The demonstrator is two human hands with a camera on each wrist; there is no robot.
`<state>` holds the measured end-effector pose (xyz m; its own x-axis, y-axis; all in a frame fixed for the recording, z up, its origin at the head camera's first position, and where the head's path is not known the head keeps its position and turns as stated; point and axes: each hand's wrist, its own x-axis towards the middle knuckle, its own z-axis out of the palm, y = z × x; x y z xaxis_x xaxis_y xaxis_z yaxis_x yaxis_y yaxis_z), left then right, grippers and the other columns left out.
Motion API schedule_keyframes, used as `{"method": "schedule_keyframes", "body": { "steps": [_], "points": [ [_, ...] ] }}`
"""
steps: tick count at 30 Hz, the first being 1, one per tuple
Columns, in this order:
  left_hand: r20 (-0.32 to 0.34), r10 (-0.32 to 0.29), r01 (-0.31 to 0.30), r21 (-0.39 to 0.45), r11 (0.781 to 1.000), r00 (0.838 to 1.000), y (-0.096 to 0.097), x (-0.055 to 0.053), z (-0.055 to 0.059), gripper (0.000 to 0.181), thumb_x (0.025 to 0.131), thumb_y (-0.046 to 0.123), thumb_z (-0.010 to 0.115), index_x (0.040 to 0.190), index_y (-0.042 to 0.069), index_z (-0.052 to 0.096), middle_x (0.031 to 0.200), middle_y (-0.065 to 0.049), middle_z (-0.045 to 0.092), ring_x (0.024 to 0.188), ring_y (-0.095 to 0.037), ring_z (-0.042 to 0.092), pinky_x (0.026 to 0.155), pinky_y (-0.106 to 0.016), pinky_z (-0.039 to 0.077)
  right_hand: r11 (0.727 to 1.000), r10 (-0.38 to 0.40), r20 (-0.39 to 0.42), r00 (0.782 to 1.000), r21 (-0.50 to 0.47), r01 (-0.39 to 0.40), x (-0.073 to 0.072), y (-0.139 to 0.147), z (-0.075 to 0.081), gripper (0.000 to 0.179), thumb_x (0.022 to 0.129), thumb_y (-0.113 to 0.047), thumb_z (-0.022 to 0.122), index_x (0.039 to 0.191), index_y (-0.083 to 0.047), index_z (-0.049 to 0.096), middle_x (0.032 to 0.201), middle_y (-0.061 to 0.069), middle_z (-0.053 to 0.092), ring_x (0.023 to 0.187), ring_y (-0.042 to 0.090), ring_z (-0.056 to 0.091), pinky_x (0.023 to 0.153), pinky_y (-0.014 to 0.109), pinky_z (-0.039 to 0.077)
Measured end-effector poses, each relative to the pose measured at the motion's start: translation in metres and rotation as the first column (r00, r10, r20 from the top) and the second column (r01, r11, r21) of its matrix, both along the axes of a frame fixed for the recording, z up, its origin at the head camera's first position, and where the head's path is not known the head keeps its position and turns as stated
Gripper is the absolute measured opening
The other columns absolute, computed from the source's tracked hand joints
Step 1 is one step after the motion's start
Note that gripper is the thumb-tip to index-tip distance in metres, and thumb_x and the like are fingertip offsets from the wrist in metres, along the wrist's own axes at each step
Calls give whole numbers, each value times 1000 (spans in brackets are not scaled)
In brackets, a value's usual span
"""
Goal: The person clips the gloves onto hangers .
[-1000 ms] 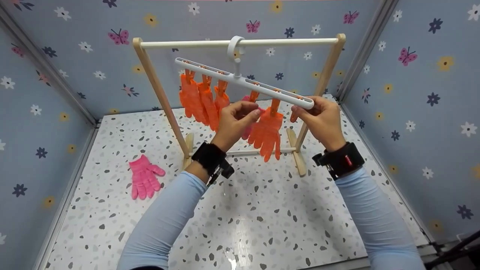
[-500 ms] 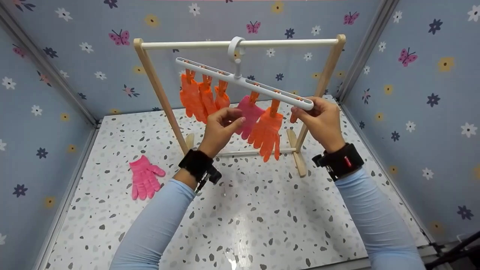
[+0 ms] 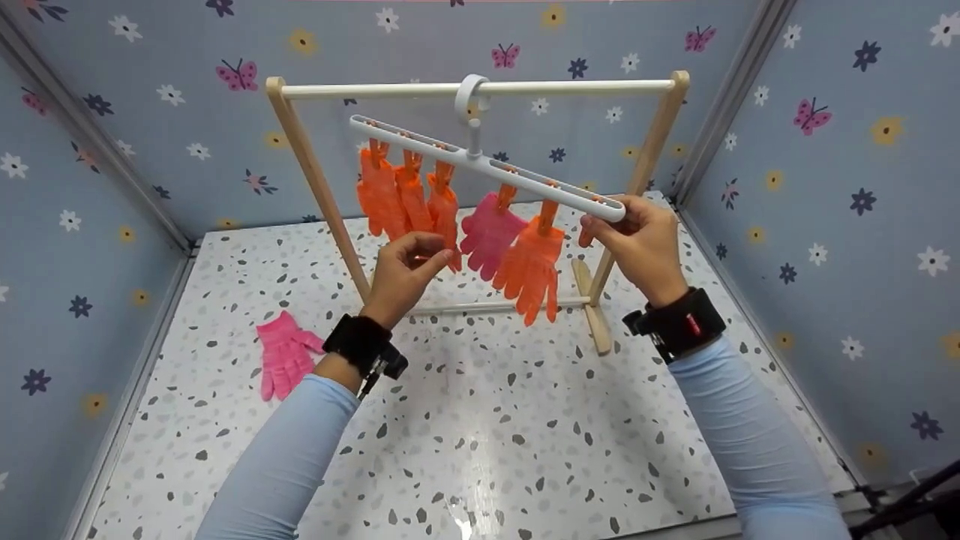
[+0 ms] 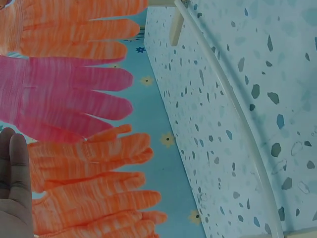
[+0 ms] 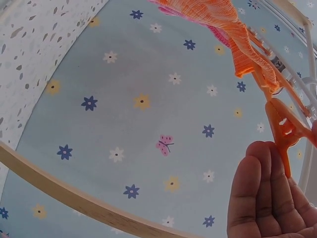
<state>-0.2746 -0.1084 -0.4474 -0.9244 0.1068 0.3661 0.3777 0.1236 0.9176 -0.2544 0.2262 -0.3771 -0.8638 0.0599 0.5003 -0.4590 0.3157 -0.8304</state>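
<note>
Below the white hanger [image 3: 551, 183], my left hand [image 3: 401, 274] is in front of the orange gloves on the left side, fingers loosely bent and nothing held in them. One orange glove [image 3: 444, 214] is right beside its fingertips. At the hanger's right end my right hand [image 3: 649, 244] pinches an orange clothespin [image 5: 283, 126] between thumb and fingers. Nearest to that hand, an orange glove [image 3: 531, 266] hangs from its own clothespin [image 3: 549, 214]. Left of it a pink glove [image 3: 489, 234] hangs from another clothespin. Two more orange gloves hang farther left, their lower parts covered by my left hand.
A wooden rack [image 3: 321, 176] with a white top rail [image 3: 577, 88] carries the hanger by its hook [image 3: 466, 97]. A loose pink glove [image 3: 283, 356] lies on the speckled surface [image 3: 480, 450], partly covered by my left wrist. Patterned walls [image 3: 847, 225] enclose the sides and back.
My left hand has moved left and down, away from the pink glove, which now hangs in full view, to the orange gloves. My right hand stays at the hanger's end.
</note>
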Motion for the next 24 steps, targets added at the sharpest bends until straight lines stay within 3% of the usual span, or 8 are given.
{"method": "schedule_keyframes", "body": {
  "steps": [5,14,19,24],
  "points": [
    [14,18,-18,-27,999,1000,-18,1,-5,26,101,9,77,123,-5,75,114,-17,77,99,-8,71,90,-19,60,1000,-6,5,1000,0,6,0,-1,0,22,92,-3,86,111,6,79,93,4,82,77,2,72,72,17,58],
    [92,59,-51,-90,995,994,-56,10,-16,29,101,9,77,128,-3,73,121,-21,75,101,-4,71,90,-18,59,999,31,-21,999,-15,-31,1,-3,-1,21,92,-1,86,111,6,79,84,-13,79,76,4,74,74,18,59],
    [102,104,-90,-135,987,989,-75,13,-22,29,102,12,77,126,-3,74,120,-22,75,100,-1,70,92,-16,57,998,52,-28,998,-30,-53,0,-3,-2,21,93,-2,85,111,6,79,84,-3,81,77,6,76,76,19,60],
    [106,136,-123,-127,984,985,-90,18,-26,26,102,9,76,124,-4,74,119,-24,74,99,-1,70,92,-16,56,998,45,-17,999,-40,-45,1,-4,-2,21,93,-2,85,111,6,79,87,1,82,78,6,76,75,18,60]
  ]
}}
